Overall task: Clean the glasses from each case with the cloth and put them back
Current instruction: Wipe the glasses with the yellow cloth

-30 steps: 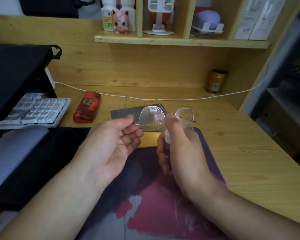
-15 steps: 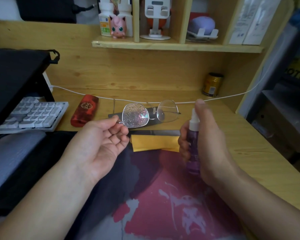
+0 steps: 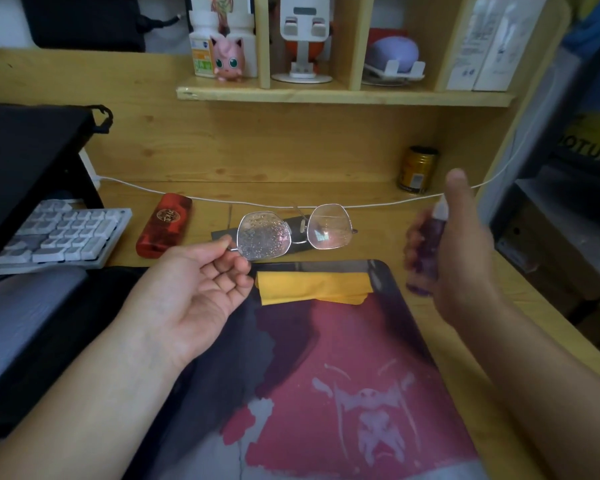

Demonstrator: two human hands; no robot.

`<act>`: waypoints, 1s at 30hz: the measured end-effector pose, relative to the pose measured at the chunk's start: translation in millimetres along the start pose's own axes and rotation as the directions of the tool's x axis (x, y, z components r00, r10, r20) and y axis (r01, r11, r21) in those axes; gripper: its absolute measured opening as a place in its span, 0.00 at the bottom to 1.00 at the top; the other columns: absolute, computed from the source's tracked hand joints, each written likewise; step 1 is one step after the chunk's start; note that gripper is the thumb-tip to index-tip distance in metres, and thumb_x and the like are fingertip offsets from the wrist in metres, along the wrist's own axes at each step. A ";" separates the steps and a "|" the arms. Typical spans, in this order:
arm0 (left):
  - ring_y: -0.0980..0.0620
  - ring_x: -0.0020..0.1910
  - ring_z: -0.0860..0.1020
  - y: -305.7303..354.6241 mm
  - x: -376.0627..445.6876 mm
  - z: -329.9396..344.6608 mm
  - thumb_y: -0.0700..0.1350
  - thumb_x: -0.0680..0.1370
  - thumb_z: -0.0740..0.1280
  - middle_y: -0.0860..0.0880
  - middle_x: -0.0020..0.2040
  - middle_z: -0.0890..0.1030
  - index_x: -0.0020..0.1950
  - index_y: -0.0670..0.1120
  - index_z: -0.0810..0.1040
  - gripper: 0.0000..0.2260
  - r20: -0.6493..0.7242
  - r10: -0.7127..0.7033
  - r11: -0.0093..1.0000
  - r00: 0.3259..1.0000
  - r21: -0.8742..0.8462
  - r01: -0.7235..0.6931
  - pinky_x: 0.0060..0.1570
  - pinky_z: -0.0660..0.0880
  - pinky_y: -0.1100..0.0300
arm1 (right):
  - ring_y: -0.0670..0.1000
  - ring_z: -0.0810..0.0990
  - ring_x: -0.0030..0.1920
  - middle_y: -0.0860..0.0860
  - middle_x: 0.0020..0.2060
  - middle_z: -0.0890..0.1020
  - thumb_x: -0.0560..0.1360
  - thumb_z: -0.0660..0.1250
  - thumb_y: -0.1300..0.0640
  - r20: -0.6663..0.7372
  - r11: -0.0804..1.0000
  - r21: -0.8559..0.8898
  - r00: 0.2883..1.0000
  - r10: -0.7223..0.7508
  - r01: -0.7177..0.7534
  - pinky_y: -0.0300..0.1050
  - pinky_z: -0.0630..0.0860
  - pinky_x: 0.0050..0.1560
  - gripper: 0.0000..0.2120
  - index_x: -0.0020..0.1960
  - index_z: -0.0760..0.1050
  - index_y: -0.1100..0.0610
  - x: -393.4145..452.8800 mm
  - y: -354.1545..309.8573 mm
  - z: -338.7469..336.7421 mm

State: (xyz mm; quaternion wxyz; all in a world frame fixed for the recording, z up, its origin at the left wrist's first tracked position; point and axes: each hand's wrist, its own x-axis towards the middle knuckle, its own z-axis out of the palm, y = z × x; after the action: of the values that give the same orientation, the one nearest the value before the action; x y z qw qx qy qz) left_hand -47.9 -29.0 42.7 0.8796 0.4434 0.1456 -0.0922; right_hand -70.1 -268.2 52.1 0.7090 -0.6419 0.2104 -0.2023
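Two hands are raised over the wooden desk (image 3: 326, 192). The left hand (image 3: 194, 285), palm up, pinches the left corner of the thin-framed glasses (image 3: 295, 230) between thumb and fingertips, holding them lifted above the desk. The lens nearest that hand is covered in droplets (the other lens looks mostly clear). The right hand (image 3: 465, 251) wraps around a small purple spray bottle (image 3: 428, 247), upright, with one finger raised above its white nozzle; the bottle is blurred and sits well to the right of the glasses. Below the glasses a folded yellow cloth (image 3: 312, 287) lies on the far edge of the red and dark desk mat (image 3: 326, 393). A dark flat case (image 3: 257, 235) lies behind the glasses, partly hidden. A red case (image 3: 164, 225) lies closed on the desk near the keyboard (image 3: 59, 233).
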 end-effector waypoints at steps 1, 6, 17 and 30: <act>0.54 0.28 0.76 -0.1 0.1 0.2 0.36 0.80 0.65 0.48 0.30 0.76 0.46 0.41 0.77 0.04 0.002 -0.004 1.000 1.000 0.001 0.004 0.40 0.73 0.59 | 0.50 0.70 0.29 0.51 0.30 0.73 0.77 0.61 0.35 -0.064 0.997 -0.043 0.996 -0.067 0.065 0.45 0.66 0.30 0.21 0.40 0.73 0.52 10.1 1.6 -7.0; 0.54 0.28 0.76 -1.5 -0.6 0.2 0.36 0.80 0.64 0.48 0.31 0.76 0.48 0.41 0.78 0.04 0.013 -0.017 1.000 1.000 0.006 0.017 0.41 0.73 0.59 | 0.53 0.77 0.42 0.53 0.41 0.76 0.79 0.63 0.56 -0.237 0.955 -0.243 0.944 -0.230 0.171 0.55 0.78 0.40 0.05 0.45 0.70 0.48 52.6 24.5 -29.2; 0.55 0.29 0.74 3.9 7.5 -7.1 0.35 0.81 0.61 0.49 0.33 0.77 0.45 0.42 0.77 0.08 0.089 0.159 0.977 0.983 0.129 -0.170 0.36 0.75 0.62 | 0.52 0.74 0.55 0.50 0.55 0.70 0.79 0.63 0.52 -0.293 0.582 -0.497 0.507 -0.811 0.643 0.52 0.75 0.55 0.09 0.57 0.69 0.52 44.7 14.9 -39.6; 0.58 0.45 0.82 28.7 5.1 -30.4 0.54 0.81 0.68 0.62 0.48 0.84 0.46 0.66 0.81 0.06 0.649 0.566 -0.100 0.509 0.667 -0.739 0.49 0.75 0.62 | 0.42 0.78 0.47 0.43 0.47 0.80 0.74 0.76 0.54 0.760 0.392 -0.559 0.641 -0.111 0.731 0.37 0.76 0.48 0.06 0.50 0.83 0.49 34.9 30.7 -15.0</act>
State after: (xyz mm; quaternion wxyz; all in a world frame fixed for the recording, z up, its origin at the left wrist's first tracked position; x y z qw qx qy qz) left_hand -40.0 12.3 45.4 0.3954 0.8497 -0.2395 0.2535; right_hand -49.0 -297.1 18.9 0.2506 -0.9560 -0.1465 -0.0412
